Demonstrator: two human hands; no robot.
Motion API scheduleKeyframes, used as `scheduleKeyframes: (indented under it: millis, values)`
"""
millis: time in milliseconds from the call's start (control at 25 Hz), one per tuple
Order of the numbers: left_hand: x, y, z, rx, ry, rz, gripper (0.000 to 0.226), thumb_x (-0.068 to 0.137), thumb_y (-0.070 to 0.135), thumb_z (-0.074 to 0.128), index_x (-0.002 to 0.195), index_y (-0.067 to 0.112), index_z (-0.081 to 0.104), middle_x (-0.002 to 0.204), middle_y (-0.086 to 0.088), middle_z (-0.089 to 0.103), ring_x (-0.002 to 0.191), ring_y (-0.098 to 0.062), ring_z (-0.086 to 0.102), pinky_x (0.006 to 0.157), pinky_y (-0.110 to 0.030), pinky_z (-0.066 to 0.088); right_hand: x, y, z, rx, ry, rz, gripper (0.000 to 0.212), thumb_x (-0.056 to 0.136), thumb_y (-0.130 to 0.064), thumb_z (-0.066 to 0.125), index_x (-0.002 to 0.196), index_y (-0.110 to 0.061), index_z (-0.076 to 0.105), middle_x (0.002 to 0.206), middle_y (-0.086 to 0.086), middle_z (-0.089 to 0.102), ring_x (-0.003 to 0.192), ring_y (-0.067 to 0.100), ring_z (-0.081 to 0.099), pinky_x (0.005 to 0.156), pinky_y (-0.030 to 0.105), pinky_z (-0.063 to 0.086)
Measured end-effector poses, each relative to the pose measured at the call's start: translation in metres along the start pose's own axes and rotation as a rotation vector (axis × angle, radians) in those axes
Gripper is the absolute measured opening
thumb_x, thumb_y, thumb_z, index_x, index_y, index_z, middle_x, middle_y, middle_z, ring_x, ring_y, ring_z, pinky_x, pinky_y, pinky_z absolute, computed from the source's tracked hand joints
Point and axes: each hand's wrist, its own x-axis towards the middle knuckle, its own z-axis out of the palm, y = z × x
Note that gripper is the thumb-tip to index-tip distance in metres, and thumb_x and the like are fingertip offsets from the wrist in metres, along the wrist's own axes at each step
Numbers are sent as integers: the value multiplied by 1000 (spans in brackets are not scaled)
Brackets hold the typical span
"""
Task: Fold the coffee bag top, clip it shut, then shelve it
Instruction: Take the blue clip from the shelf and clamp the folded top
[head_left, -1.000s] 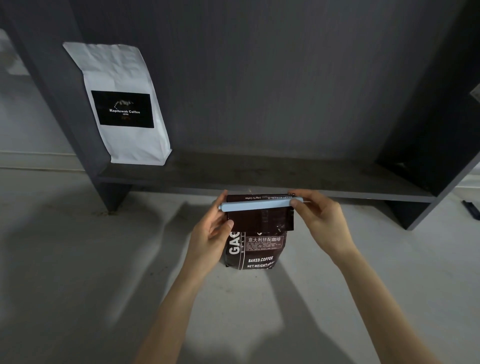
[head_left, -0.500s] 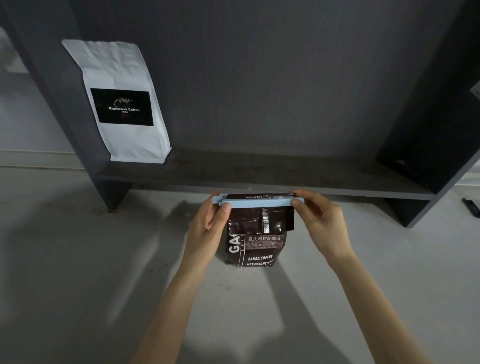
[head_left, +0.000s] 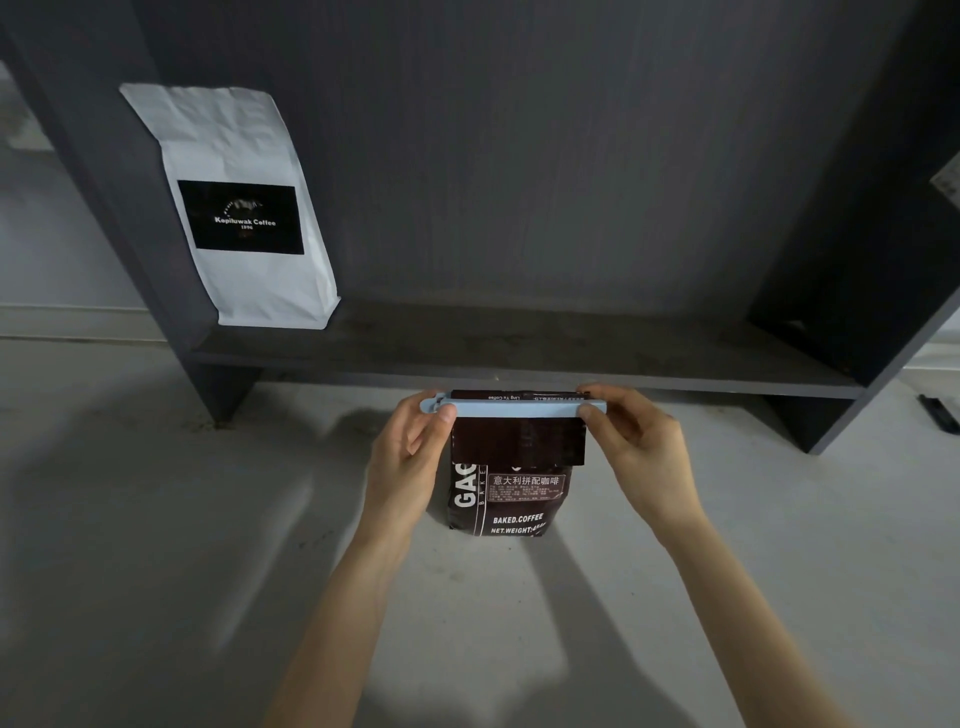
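A dark brown coffee bag (head_left: 511, 499) with white lettering stands upright on the pale floor in front of the shelf unit. Its top is folded down toward me. A long light-blue clip (head_left: 514, 408) lies across the fold, level with the shelf's front edge. My left hand (head_left: 410, 457) pinches the clip's left end between thumb and fingers. My right hand (head_left: 639, 447) pinches the clip's right end. The clip's right tip is hidden under my fingers.
A dark grey shelf board (head_left: 519, 348) runs across just behind the bag, with side panels left and right. A white coffee bag (head_left: 244, 208) with a black label stands at the shelf's left end. A small dark object (head_left: 937, 413) lies on the floor far right.
The clip has slid a little to the left along the fold. My left thumb moved from the bag's face up onto the clip's left end. My right hand stayed at the right end.
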Motion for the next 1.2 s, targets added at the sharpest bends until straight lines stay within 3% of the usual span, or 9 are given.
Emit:
scheduleKeyframes:
  millis: [120,160,240,320,480,680,920,1080,1200]
  values:
    - [1,1,-1,-4,-11,1,12,85,22,53,83,34,56,88,20,62,76,19,58,70,0,44,4,-6,-1,-227,-6,-157,26,83,-23,57,109,-22,59,101,-6,56,88,3,55,81,10,44]
    - [1,2,-1,-12,-13,2,13,85,22,53,82,34,56,88,19,62,76,19,58,69,1,44,7,-12,-1,-298,-23,-245,31,83,-27,58,113,-21,57,106,-7,55,93,3,54,86,10,43]
    - [1,2,-1,-36,-11,2,14,85,20,53,81,33,56,88,18,62,74,18,58,67,2,43,15,-28,3,-437,-144,-404,41,80,-38,56,117,-19,55,113,-1,59,103,14,57,97,37,44]
    - [0,3,0,-63,-10,4,14,85,19,54,82,33,56,88,18,62,74,19,58,66,2,42,22,-44,14,-584,-313,-457,48,79,-44,54,120,-18,53,118,5,61,107,22,58,98,48,42]
    - [0,3,0,-113,-23,19,14,84,14,53,86,27,57,88,14,62,75,16,59,65,0,43,25,-57,35,-649,-514,-389,37,82,-37,56,114,-19,57,112,7,62,101,25,58,86,37,45]
    - [1,-1,-1,-129,-29,4,14,83,13,55,96,14,58,86,10,64,71,13,61,62,-1,44,24,-57,39,-577,-489,-268,32,81,-32,59,110,-19,59,114,5,62,103,22,55,85,36,44]
    - [1,-2,-2,-157,-35,31,14,82,11,56,83,25,57,83,10,66,71,10,62,63,-3,45,18,-59,42,-604,-447,-260,29,82,-34,57,107,-20,58,114,2,61,103,23,54,80,37,43]
    - [2,-3,-3,-164,-38,47,15,82,11,56,81,26,57,69,18,70,70,9,62,62,-3,45,17,-60,44,-597,-434,-258,27,83,-33,56,106,-19,59,112,2,60,101,23,54,75,34,39]
    - [2,-3,-3,-144,-58,73,14,83,11,55,81,25,54,80,9,66,72,8,61,65,-4,45,15,-60,45,-601,-429,-257,27,83,-32,56,106,-19,58,112,3,60,102,23,54,75,33,37]
